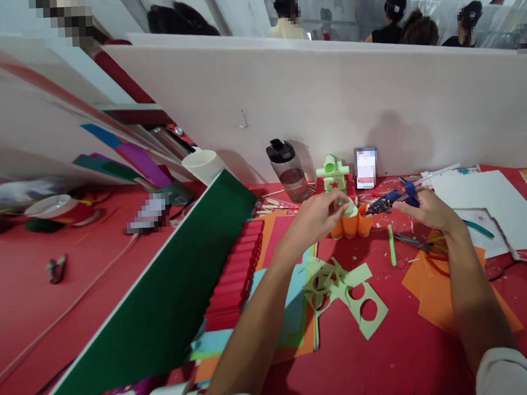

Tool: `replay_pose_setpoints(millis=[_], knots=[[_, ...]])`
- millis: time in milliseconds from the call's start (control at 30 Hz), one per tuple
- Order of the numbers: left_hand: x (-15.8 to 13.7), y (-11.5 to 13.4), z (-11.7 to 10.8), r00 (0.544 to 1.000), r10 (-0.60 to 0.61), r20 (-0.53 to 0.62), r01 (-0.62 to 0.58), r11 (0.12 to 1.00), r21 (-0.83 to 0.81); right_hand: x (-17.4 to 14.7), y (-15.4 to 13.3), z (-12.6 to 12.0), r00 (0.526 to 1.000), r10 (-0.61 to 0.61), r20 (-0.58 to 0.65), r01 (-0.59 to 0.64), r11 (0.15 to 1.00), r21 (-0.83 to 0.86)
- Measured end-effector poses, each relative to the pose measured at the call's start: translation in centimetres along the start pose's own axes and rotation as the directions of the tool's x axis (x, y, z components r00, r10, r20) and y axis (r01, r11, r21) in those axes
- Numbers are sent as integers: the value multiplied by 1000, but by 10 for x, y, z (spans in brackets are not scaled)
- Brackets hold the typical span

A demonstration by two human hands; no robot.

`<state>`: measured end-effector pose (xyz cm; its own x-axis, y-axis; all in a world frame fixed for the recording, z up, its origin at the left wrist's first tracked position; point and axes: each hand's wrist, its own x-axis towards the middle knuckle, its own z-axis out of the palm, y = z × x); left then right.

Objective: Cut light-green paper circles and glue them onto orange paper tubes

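My right hand [430, 209] is wrapped around a blue hot glue gun [388, 200], its nozzle pointing left at the orange paper tubes [350, 227]. These tubes stand side by side on the red table, and a pale green paper piece [352, 209] shows at the top of one. Fingers curled in a pinch, my left hand [317, 216] is over the tubes; what is between the fingertips, if anything, is hidden. Right behind stands a small green and red paper model [333, 174] with a star. Green paper scraps [344, 290] with round holes lie in front.
Scissors [411, 242] and orange sheets [425, 289] lie to the right, near a green stick [392, 245]. A tilted green board [163, 295] and stacked coloured paper [290, 318] are on the left. Behind stand a bottle [291, 176], a phone [366, 168] and a white partition [311, 96].
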<state>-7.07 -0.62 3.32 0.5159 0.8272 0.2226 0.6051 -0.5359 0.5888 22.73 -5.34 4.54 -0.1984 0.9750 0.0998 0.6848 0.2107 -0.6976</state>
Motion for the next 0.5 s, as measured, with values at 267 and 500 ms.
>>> replay_pose_setpoints(millis=[267,500], knots=[[0,-2,1,1000,18,-14,-18,1000,-2,2,-1,5,999,-25,-35,25,1000,-2],[-1,0,0,1000,3,-5,-3,1000,-10,3,0,8,998,1,-58,-1,1000,-8]])
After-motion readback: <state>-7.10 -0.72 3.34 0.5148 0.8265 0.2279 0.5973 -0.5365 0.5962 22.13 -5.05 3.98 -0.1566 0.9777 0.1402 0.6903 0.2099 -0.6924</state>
